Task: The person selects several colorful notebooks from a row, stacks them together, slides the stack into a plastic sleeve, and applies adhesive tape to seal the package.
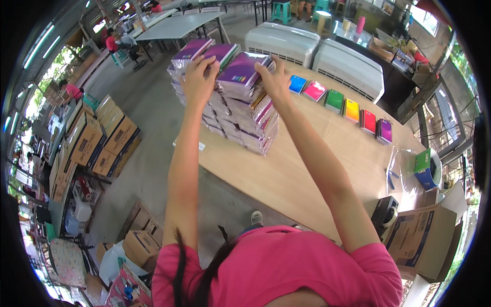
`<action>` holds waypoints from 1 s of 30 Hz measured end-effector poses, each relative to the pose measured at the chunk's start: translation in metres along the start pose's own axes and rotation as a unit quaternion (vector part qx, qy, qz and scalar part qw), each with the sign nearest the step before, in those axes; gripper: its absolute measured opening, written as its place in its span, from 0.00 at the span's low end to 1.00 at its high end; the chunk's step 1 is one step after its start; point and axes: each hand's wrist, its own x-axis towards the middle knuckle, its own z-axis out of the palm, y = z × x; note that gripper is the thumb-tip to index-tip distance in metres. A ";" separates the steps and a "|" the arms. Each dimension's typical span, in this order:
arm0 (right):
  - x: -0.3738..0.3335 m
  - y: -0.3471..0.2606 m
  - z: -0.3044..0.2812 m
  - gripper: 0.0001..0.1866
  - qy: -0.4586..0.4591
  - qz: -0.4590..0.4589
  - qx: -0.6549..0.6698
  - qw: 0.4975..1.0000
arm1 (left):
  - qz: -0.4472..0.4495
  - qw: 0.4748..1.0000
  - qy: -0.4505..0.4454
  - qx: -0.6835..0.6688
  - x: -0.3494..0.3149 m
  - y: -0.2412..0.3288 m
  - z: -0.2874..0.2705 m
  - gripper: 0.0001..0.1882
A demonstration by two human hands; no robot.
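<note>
A tall block of plastic-wrapped packs of purple notebooks [225,110] stands at the far left end of the table. On its top layer, my right hand [274,79] grips the right edge of a pack of purple notebooks [239,71], thumb over the cover; its other fingertips are partly hidden. My left hand [198,82] is at the front of the middle top pack [222,51], fingers apart and bent over it. Whether it presses on the wrap I cannot tell. Another purple pack [192,49] lies to its left.
A row of small coloured notebooks [335,101] lies along the table's [286,174] far side. White slatted appliances [348,66] stand behind it. At right are a tape dispenser [383,215] and an open carton [422,240]. Stacked cartons [87,138] stand on the left; people sit farther off.
</note>
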 end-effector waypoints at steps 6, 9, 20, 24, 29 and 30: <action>-0.032 0.020 0.003 0.39 0.087 -0.081 0.119 0.986 | -0.018 0.979 -0.026 -0.203 0.010 -0.023 -0.002 0.21; -0.075 0.080 -0.077 0.33 0.113 -0.061 0.162 0.978 | 0.007 0.952 0.092 -0.291 -0.019 0.057 -0.034 0.22; -0.108 0.358 -0.584 0.67 0.458 0.337 -0.457 0.684 | 0.022 0.630 -0.608 -0.482 -0.246 0.275 0.123 0.34; -0.049 0.408 -0.692 0.76 0.514 0.424 -0.348 0.659 | -0.048 0.723 -0.562 -0.399 -0.262 0.260 0.175 0.32; -0.052 0.523 -0.768 0.55 0.519 0.524 -0.163 0.655 | -0.282 0.673 -0.565 -0.385 -0.299 0.261 0.225 0.29; -0.068 0.537 -0.792 0.43 0.487 0.497 -0.156 0.701 | -0.253 0.660 -0.587 -0.394 -0.305 0.277 0.240 0.28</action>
